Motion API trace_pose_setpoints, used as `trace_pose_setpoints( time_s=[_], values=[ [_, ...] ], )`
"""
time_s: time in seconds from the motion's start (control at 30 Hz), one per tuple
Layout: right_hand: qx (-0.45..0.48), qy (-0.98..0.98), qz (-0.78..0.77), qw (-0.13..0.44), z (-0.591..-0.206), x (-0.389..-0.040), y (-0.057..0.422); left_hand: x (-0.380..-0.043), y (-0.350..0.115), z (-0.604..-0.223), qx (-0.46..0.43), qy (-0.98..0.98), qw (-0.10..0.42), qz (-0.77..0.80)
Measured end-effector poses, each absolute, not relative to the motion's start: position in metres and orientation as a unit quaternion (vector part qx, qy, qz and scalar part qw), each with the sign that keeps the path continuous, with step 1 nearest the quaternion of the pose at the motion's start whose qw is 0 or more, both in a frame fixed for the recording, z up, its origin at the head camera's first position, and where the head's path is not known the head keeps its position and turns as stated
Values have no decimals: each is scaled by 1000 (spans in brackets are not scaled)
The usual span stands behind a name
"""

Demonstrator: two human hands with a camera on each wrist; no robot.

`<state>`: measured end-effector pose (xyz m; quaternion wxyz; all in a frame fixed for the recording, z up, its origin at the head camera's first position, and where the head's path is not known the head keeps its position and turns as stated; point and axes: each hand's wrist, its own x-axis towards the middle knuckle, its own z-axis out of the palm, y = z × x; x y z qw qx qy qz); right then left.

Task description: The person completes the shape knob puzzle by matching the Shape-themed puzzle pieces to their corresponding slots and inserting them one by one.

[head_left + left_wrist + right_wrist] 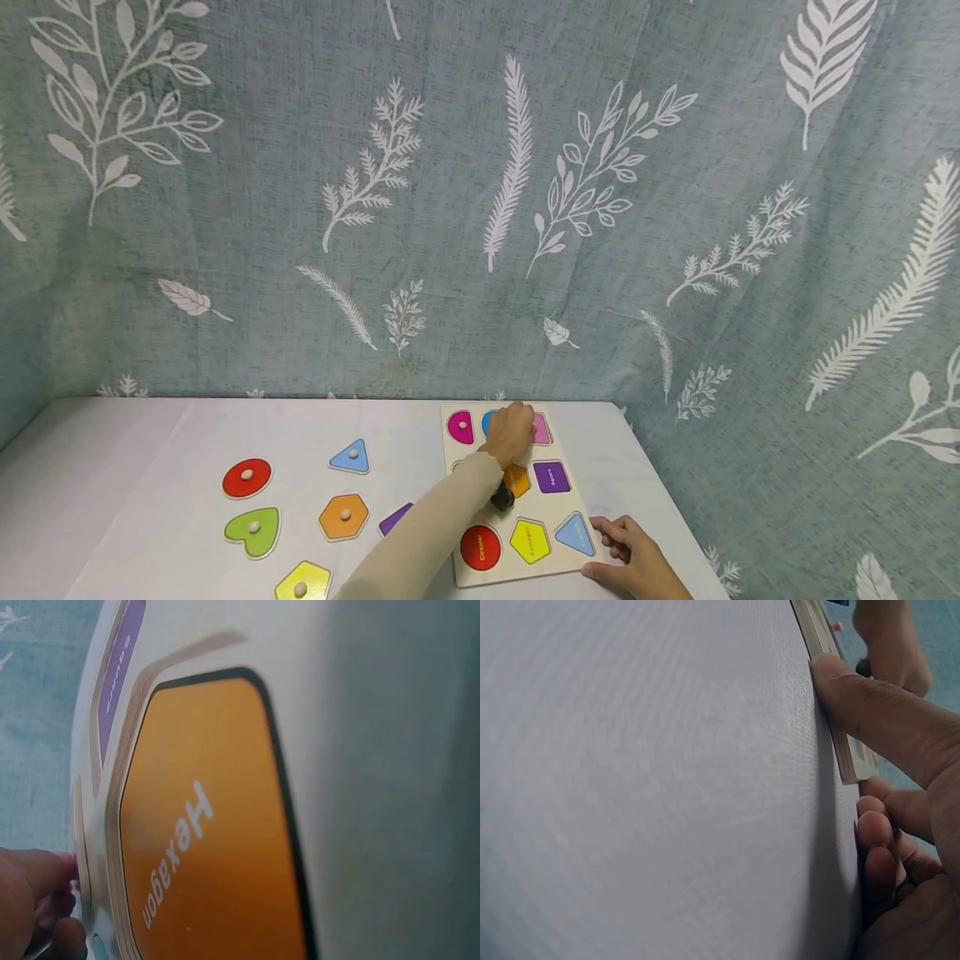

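Observation:
A wooden shape puzzle board point(517, 575) lies at the right of the table. My left hand point(512, 432) is over its far row, fingers curled at a pink puzzle piece point(542, 428) at the far right corner; the knob is hidden. In the left wrist view a bit of pink shows at the fingertips point(45, 874). Beside that hand are a magenta half-circle piece point(461, 427) with a knob and a blue shape point(488, 422), mostly covered. My right hand point(637, 560) grips the board's near right corner, thumb point(877, 712) on one edge and index finger on the other.
Knobbed pieces lie left of the board: red circle point(247, 478), green heart point(253, 532), blue triangle point(351, 457), orange hexagon point(344, 517), yellow pentagon point(303, 581). A purple piece point(394, 518) is partly behind my left sleeve point(427, 533). A leaf-patterned curtain point(450, 250) hangs behind the table.

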<state>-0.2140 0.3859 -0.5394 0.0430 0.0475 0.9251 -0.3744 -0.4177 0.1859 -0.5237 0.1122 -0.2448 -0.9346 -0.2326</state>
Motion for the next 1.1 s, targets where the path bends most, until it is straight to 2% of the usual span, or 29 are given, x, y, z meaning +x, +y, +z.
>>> trace_pose_setpoints(
  time_s=[0.4, 0.67, 0.9, 1.1],
  values=[
    [38, 919, -390, 50, -542, -217, 386, -423, 188, -523, -230, -936, 100, -246],
    [49, 914, -399, 51, -539, -218, 390, -429, 191, -520, -233, -933, 70, -266],
    [32, 911, -408, 52, -538, -218, 392, -430, 188, -518, -251, -918, 86, -294],
    [20, 908, -415, 50, -540, -216, 395, -431, 192, -520, -241, -926, 79, -281]
  ],
)
